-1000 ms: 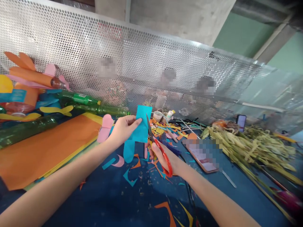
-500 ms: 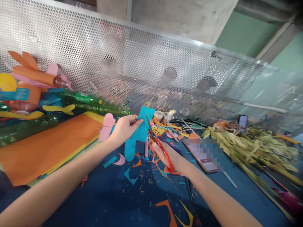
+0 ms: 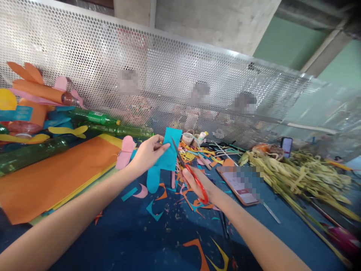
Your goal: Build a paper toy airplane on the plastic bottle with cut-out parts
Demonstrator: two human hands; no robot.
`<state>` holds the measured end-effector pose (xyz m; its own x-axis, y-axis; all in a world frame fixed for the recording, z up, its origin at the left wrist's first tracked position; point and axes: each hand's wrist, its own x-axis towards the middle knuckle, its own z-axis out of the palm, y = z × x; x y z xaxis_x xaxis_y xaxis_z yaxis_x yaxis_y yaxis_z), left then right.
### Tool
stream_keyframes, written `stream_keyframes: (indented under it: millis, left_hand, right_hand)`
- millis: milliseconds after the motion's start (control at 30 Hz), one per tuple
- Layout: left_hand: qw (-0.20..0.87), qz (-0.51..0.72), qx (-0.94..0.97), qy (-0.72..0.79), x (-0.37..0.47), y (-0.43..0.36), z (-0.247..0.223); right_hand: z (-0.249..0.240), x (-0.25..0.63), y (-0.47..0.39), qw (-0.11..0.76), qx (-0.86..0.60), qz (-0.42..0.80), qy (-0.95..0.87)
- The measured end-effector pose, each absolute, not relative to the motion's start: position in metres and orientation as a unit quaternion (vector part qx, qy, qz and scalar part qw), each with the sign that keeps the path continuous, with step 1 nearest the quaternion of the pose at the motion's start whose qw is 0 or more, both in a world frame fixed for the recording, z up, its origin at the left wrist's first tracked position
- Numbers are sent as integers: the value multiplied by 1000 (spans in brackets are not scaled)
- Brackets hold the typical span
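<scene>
Between thumb and fingers, my left hand [image 3: 150, 152] pinches a blue paper rectangle [image 3: 170, 154] by its left edge. My right hand [image 3: 197, 185] is closed on the red handles of a pair of scissors [image 3: 189, 171]. Their dark blades point up and lie against the right part of the blue paper; whether they are apart is hard to tell. Below the held sheet lies a rounded blue paper piece [image 3: 153, 180]. A rounded pink piece [image 3: 125, 151] is just left of my left wrist.
Orange sheets [image 3: 62, 171] are stacked at left, near green bottles [image 3: 103, 117] and paper-decorated bottles. Colourful scraps [image 3: 194, 152] litter the blue table [image 3: 126, 241]. A phone [image 3: 239, 186] and dried husks [image 3: 304, 177] lie right. Behind a perforated metal panel [image 3: 175, 67] people are visible.
The whole view has shifted slightly, so most things appear a little further left. Both hands keep their hold on the blue paper and the scissors.
</scene>
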<state>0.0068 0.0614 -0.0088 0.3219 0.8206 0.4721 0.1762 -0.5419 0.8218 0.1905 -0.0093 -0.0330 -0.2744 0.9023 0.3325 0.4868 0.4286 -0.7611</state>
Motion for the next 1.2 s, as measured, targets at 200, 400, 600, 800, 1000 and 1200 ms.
stream_keyframes:
  millis: [200,400,600,800,1000,1200]
  left_hand:
    - [373,476,723,333,8,62,-10]
    - [396,478,707,339,9,66,-14]
    - [405,501,693,323,11,66,-18]
    - [423,508,683,312,12,67,-21]
    - [441,519,664,309,13,65,-20]
    - [492,513,635,303,16,61,-21]
  right_hand:
    - [-40,195,-8,357,-474,262,-761]
    - [-41,197,-6,354,-477,212,-776]
    - [-42,201,-4,346,-482,202,-779]
    - [-40,199,-7,350,-480,184,-783]
    - [-43,197,-8,361,-497,176,-769]
    - [-44,198,-7,336,-489,235,-770]
